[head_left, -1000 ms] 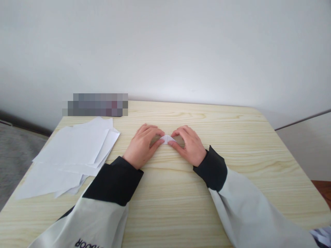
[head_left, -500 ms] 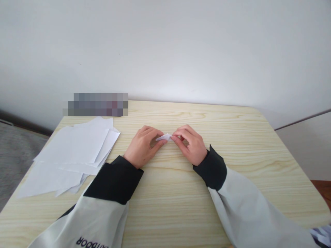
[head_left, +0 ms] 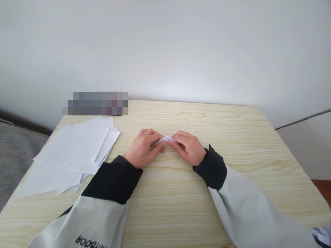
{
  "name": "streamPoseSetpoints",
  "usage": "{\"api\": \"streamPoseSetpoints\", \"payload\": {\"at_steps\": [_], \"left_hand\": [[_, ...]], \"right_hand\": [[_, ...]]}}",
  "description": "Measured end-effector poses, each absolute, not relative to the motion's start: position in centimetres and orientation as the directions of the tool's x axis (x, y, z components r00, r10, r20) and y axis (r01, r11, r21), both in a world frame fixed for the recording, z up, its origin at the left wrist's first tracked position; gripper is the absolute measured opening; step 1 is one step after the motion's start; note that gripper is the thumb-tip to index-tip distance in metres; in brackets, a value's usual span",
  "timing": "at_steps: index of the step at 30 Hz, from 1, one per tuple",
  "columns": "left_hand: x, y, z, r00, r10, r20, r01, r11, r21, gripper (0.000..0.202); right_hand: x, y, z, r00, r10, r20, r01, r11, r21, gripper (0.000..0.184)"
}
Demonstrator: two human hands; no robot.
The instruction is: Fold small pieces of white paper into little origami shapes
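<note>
My left hand (head_left: 142,147) and right hand (head_left: 190,148) both pinched the small folded paper (head_left: 167,138) between them, over the table (head_left: 168,196), and it could perhaps tear if I pulled unevenly.

One left hand (head_left: 141,148), one right hand (head_left: 191,148); one small folded white paper (head_left: 166,138); two pale sleeves (head_left: 253,206), each with one black cuff (head_left: 112,181); one bench (head_left: 170,206); one wall (head_left: 176,48); one spread pile of loose white sheets (head_left: 72,144), at least four, exact number hidden by overlap.
</note>
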State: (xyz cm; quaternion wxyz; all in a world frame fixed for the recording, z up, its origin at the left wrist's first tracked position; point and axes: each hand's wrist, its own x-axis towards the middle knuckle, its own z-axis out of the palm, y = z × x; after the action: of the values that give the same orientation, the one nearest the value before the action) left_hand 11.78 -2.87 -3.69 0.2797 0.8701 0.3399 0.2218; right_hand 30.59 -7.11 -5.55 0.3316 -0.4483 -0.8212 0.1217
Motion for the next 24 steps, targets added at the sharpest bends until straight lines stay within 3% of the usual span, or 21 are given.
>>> {"api": "streamPoseSetpoints", "payload": {"at_steps": [8, 14, 24], "left_hand": [[11.75, -3.01, -3.52, 0.688, 0.703, 0.179, 0.424, -0.59, 0.687, 0.032], [11.91, -3.06, -3.64, 0.699, 0.672, 0.245, 0.349, -0.619, 0.703, 0.026], [12.24, -3.09, -3.56, 0.634, 0.753, 0.174, 0.336, -0.472, 0.815, 0.031]], "right_hand": [[30.62, -7.24, -5.23, -0.389, 0.846, 0.365, 0.607, 0.534, -0.589, 0.028], [30.72, -7.27, -5.21, -0.448, 0.825, 0.345, 0.596, 0.563, -0.572, 0.028], [30.78, -7.25, -4.94, -0.432, 0.838, 0.333, 0.565, 0.539, -0.625, 0.042]]}}
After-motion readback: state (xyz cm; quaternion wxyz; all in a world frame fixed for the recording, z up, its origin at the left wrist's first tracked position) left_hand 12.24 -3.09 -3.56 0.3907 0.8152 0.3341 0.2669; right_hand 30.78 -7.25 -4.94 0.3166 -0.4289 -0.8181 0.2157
